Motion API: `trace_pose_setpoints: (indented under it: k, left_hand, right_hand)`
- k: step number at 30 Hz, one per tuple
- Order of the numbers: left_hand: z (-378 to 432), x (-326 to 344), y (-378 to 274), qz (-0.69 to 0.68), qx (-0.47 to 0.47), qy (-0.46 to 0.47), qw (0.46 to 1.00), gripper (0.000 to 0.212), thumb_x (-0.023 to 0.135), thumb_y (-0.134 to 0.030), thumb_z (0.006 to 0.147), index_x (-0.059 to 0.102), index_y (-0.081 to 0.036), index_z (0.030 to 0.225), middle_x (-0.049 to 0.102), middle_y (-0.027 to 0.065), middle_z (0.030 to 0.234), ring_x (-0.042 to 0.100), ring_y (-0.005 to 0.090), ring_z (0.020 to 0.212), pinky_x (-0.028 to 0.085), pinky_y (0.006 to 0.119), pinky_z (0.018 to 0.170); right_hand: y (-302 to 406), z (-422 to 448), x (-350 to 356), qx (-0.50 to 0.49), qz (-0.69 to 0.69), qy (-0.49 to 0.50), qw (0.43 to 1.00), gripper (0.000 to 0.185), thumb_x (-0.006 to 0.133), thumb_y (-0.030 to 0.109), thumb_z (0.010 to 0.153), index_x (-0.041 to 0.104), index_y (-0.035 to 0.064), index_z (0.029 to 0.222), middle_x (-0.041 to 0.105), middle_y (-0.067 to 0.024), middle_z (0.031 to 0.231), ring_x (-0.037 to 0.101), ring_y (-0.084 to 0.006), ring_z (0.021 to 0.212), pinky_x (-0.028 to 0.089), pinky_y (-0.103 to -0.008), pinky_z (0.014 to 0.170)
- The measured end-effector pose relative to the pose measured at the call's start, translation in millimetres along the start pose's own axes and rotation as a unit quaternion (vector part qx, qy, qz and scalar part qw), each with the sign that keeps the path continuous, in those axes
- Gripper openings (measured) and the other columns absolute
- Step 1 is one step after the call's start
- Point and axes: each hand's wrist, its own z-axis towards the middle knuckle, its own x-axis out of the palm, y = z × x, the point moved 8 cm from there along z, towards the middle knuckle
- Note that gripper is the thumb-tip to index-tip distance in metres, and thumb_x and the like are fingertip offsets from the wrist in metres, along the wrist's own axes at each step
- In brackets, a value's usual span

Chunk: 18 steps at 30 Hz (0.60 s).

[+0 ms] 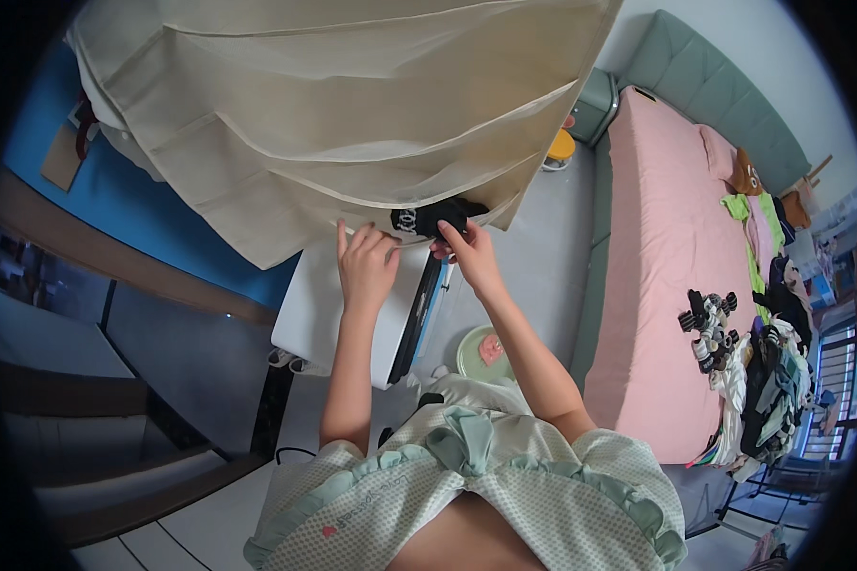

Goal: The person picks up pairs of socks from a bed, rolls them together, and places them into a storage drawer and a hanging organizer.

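Observation:
A beige fabric hanging organizer with rows of wide pockets fills the upper middle of the view. Over the rim of its lowest visible pocket, my left hand has its fingers bent, the little finger sticking out; the fingertips seem to pinch the rim but are partly hidden. My right hand holds a black sock with white lettering between thumb and fingers. The sock lies at the pocket's mouth, and the right fingers are partly hidden under it and the fabric.
Below my hands stands a white-topped box-like piece with a dark edge. A green basin holding a pink thing sits on the floor. To the right, a pink-covered bed bears a pile of socks and heaped clothes. A yellow-topped stool stands beyond.

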Motion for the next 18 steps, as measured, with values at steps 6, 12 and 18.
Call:
trace_pose_setpoints:
  k: [6, 12, 18]
  left_hand:
    - [-13, -12, 2, -0.056, 0.012, -0.018, 0.998, 0.004, 0.065, -0.01, 0.067, 0.064, -0.009, 0.071, 0.059, 0.0009, 0.072, 0.055, 0.0183, 0.079, 0.028, 0.045, 0.1]
    - [-22, -18, 3, -0.04, 0.007, -0.026, 0.999, 0.006, 0.064, -0.01, 0.068, 0.064, -0.009, 0.074, 0.059, 0.0016, 0.079, 0.053, 0.0199, 0.087, 0.028, 0.045, 0.099]
    - [-26, -17, -9, -0.064, -0.003, -0.056, 0.996, 0.013, 0.062, -0.008, 0.07, 0.063, -0.009, 0.083, 0.059, 0.0033, 0.09, 0.05, 0.0249, 0.099, 0.027, 0.046, 0.1]
  right_hand:
    - [-12, 10, 28, 0.027, -0.215, 0.046, 0.975, 0.048, 0.043, 0.038, 0.087, 0.046, -0.0022, 0.114, 0.062, -0.008, 0.058, 0.062, -0.0192, 0.06, 0.048, -0.0297, 0.057]
    - [-10, -3, 34, -0.036, -0.393, 0.017, 0.919, 0.046, 0.044, 0.033, 0.084, 0.046, 0.0028, 0.118, 0.062, -0.0043, 0.06, 0.062, -0.0243, 0.064, 0.048, -0.0368, 0.063]
    - [-6, -22, 20, -0.068, -0.363, -0.004, 0.929, 0.033, 0.048, 0.031, 0.083, 0.055, 0.0109, 0.108, 0.064, -0.0054, 0.068, 0.062, -0.0255, 0.065, 0.048, -0.0367, 0.061]
